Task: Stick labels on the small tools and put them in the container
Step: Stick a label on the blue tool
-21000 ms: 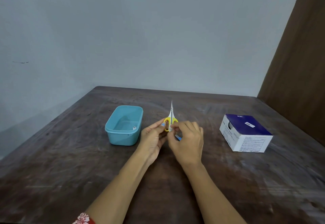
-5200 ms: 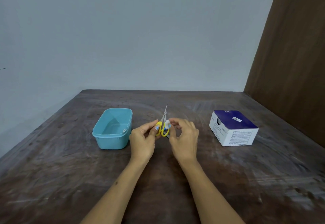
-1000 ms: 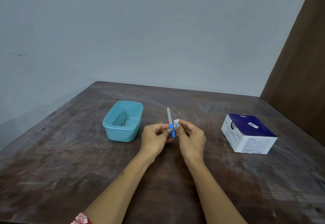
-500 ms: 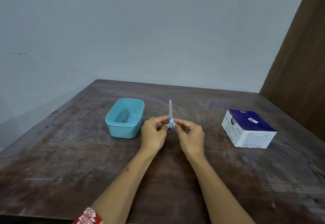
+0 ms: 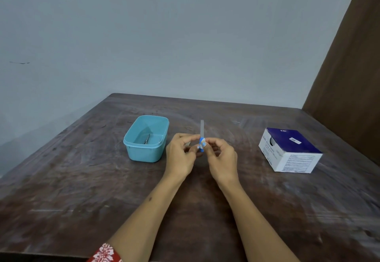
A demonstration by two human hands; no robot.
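Observation:
A slim grey nail file with a blue handle [image 5: 202, 133] stands upright between my hands above the table's middle. My left hand [image 5: 181, 154] pinches its handle from the left. My right hand [image 5: 221, 158] pinches the handle from the right, fingertips on a small white label wrapped round the blue part. The teal plastic container [image 5: 159, 148] sits to the left of my hands, with a small metal tool [image 5: 147, 139] lying inside it. A small metal piece shows by my left thumb, too blurred to name.
A blue and white cardboard box [image 5: 292, 150] stands on the right of the dark wooden table [image 5: 82, 189]. A grey wall rises behind the table and a brown panel stands at the far right.
The yellow-handled scissors held earlier are gone from my hands. In the last second my fingers closed the white label onto the file's blue handle, and the file tilted upright.

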